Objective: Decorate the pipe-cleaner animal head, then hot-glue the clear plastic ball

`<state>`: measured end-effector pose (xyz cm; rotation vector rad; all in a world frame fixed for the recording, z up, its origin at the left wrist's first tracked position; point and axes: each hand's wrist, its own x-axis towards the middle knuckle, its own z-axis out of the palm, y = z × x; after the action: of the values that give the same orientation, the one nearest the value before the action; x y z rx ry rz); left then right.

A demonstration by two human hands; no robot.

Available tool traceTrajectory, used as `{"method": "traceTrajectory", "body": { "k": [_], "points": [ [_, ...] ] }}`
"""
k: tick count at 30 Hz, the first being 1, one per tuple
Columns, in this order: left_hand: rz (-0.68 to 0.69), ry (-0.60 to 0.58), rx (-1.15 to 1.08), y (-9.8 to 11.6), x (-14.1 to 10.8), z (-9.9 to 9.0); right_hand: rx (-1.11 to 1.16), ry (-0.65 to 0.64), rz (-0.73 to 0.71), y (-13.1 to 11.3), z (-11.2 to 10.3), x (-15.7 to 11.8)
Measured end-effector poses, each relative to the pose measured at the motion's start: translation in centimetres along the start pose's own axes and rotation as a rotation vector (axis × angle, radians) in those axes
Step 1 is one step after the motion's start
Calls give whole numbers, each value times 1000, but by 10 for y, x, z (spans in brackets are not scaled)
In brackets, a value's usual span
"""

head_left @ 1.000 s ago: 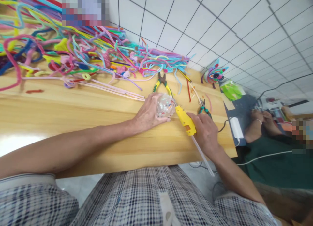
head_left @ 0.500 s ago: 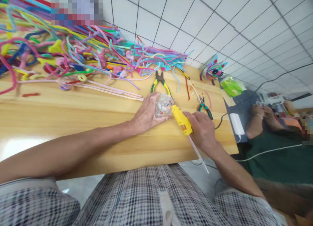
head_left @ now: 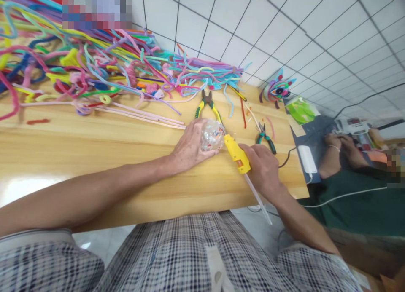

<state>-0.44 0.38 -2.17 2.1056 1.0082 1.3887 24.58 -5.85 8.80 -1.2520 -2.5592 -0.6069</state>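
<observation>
My left hand (head_left: 189,148) is wrapped round the left side of a clear ball (head_left: 211,135) with small coloured bits in it. My right hand (head_left: 262,165) grips a yellow glue gun (head_left: 236,154), whose tip points up and left, close beside the ball's right side. Whether the tip touches the ball is too small to tell. From the gun's rear a long translucent glue stick (head_left: 257,198) slants down past the table edge. Just beyond the ball lie yellow-green pliers (head_left: 206,101) with their handles apart.
Colourful pipe cleaners (head_left: 107,73) cover the far left of the wooden table (head_left: 95,144). Teal pliers (head_left: 265,139) lie at right, near a black cord. A colourful figure (head_left: 278,89) stands at the back. At far right are another person's hands (head_left: 338,148) and a white box (head_left: 306,159).
My right hand and the glue gun have shifted slightly right, so the gun's tip is a little farther from the ball's middle. My left hand keeps its hold.
</observation>
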Motion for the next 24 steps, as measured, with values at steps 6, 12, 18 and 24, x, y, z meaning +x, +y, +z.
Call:
{"method": "traceTrajectory", "body": {
  "k": [6, 12, 18, 24],
  "points": [
    [7, -13, 0, 2, 0, -1, 19, -27, 37, -3, -1, -1],
    [-14, -23, 21, 2, 1, -1, 29, -28, 79, -2, -2, -4],
    [-31, -41, 30, 1, 0, 0, 37, 7, 15, -4, -4, 0],
    [-5, -12, 19, 1, 0, 0, 82, -14, 88, -2, 1, -2]
  ]
}}
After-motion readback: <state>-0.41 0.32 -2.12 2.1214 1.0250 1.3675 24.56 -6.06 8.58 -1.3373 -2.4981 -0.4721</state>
